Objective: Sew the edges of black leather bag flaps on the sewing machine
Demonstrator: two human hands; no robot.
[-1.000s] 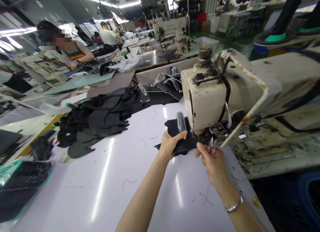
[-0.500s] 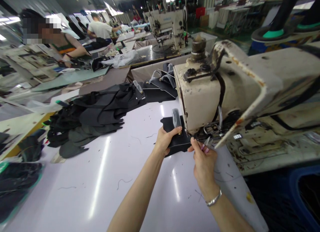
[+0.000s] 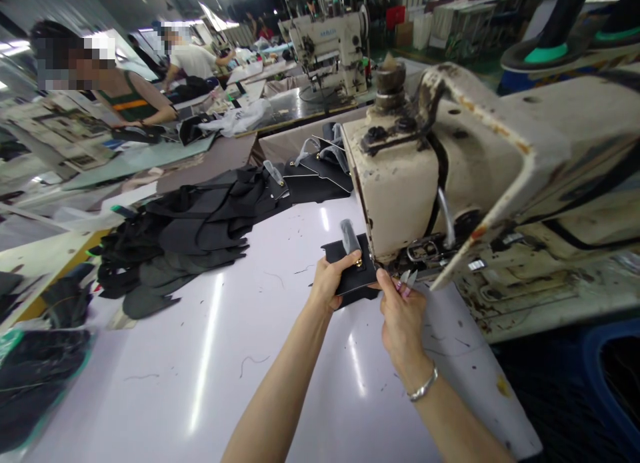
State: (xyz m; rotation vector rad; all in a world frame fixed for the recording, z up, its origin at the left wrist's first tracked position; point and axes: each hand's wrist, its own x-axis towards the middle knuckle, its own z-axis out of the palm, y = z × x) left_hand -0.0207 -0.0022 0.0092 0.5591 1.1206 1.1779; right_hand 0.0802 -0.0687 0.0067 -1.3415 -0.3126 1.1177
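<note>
A black leather-like panel lies at the needle end of the cream sewing machine. It carries a plastic-wrapped strap with a gold-coloured metal fitting. My left hand grips the panel's left side, thumb on top beside the fitting and fingers underneath. At the right edge, close under the machine head, is my right hand, its fingers closed around small scissors with pinkish handles. The blades point up and right. Its fingertips are at the panel's edge; the machine head hides the panel's far right part.
Dark cut pieces are heaped at the left rear of the white table. More black panels with wrapped straps lie behind. Loose threads dot the tabletop. A blue basket stands lower right. Another person works at far left.
The panel has turned slightly and its near edge is a little higher. My right hand has shifted slightly left and up with the scissors. My left hand keeps its grip.
</note>
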